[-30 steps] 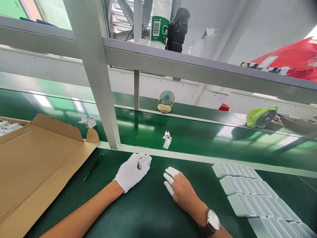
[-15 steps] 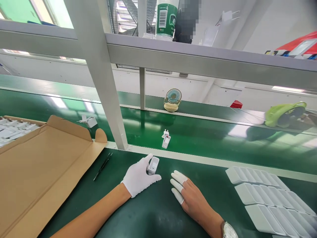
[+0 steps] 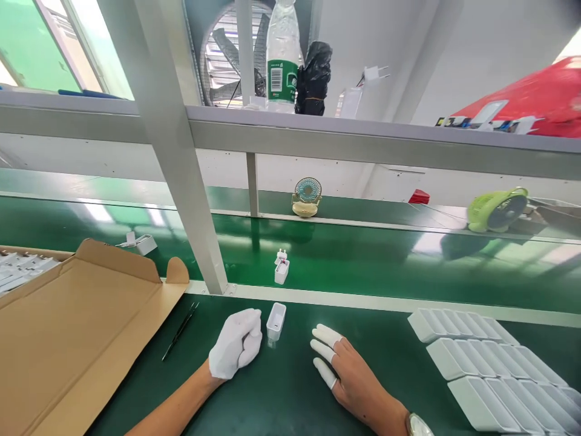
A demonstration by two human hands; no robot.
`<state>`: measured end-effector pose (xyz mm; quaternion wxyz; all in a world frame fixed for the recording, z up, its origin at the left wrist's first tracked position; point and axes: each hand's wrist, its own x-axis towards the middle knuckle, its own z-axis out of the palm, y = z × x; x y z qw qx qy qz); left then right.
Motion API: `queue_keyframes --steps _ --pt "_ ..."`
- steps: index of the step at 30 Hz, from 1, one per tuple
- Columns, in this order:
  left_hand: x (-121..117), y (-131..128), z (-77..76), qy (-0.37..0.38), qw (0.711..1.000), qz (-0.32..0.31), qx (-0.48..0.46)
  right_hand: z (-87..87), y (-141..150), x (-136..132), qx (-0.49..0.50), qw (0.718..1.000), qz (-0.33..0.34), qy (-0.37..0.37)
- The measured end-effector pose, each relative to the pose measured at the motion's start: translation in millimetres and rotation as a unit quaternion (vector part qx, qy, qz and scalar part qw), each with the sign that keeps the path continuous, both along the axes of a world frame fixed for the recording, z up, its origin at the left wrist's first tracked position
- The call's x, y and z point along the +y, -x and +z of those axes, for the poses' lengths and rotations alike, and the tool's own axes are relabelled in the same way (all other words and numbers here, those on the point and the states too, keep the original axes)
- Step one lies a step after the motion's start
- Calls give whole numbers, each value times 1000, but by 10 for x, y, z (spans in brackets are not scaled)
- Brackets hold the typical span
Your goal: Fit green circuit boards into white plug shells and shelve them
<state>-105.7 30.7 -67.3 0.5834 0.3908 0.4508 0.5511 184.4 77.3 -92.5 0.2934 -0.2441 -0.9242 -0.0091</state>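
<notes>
A small white open-topped plastic charger casing (image 3: 276, 321) stands on the dark green bench, in front of the pale strip. Just left of it is my left hand (image 3: 238, 343) in a white glove, its fingers curled into a loose fist, apart from the casing; nothing shows in it. My right hand (image 3: 345, 372), with white finger cots on several fingers, rests on the bench to the right, fingers stretched and spread, holding nothing. Beyond the strip, on the green belt, lies another casing (image 3: 281, 271) with a two-pin plug part (image 3: 281, 256) attached by wires.
Black tweezers (image 3: 180, 331) lie left of my left hand, beside a cardboard box (image 3: 91, 333) containing white parts. Rows of white casings (image 3: 499, 387) stand on the right. A metal post (image 3: 181, 157) and shelf beam (image 3: 363, 142) cross in front. One more charger (image 3: 145, 244) lies on the belt.
My left hand has let go of the casing, drawn away to its left and closed its fingers. The right hand stays spread in place. The view has tilted up.
</notes>
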Motion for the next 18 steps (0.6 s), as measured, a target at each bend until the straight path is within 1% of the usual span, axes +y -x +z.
queue_keyframes --steps 1,2,3,5,6,7,8,11,14,18 --pt "-9 11 -16 0 995 -73 -67 5 3 -3 4 1000 0 3" --pt "-18 19 -28 0 983 -145 -116 11 7 -6 8 1000 -1 7" --pt "-27 25 -36 -1 965 -217 -145 18 11 -9 13 1000 0 10" --pt "-45 28 -38 1 929 -339 -147 36 20 -15 21 1000 -2 18" --pt "-53 27 -35 8 914 -382 -134 45 24 -17 24 999 -2 22" --pt "-60 26 -31 19 904 -409 -121 53 27 -17 26 999 -2 25" --pt "-67 25 -30 30 900 -419 -111 59 29 -17 26 999 -1 29" --pt "-81 24 -40 56 907 -403 -106 62 24 -12 19 999 -3 50" --pt "-93 14 -50 64 917 -384 -85 49 10 -3 15 997 -11 72" --pt "-107 -30 -24 64 921 -380 -59 28 -7 13 -2 994 -7 107"
